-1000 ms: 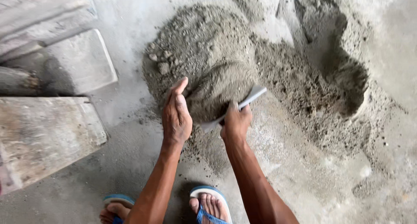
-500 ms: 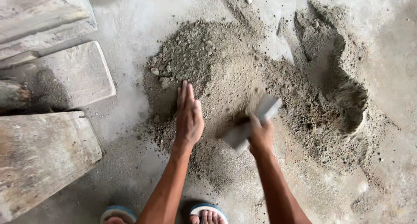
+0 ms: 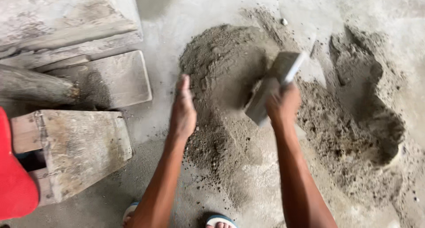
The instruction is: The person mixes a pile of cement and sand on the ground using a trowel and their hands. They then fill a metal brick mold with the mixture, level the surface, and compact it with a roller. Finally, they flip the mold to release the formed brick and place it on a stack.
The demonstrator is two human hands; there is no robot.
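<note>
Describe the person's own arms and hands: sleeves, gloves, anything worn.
Both arms are bare as far up as the view shows, with no sleeves in sight. The left hand and right hand wear no gloves, and no rings, watch or bands can be seen. Grey dust clings to both hands and forearms.

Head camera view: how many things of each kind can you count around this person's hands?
Hands: 2, left hand and right hand
Flat scoop boards: 1, the board in the right hand
Sand piles: 1, the sand pile
Sandals: 2, left sandal and right sandal
Wooden planks: 4, counting the planks at left
Logs: 1, the log
Total: 11
</note>
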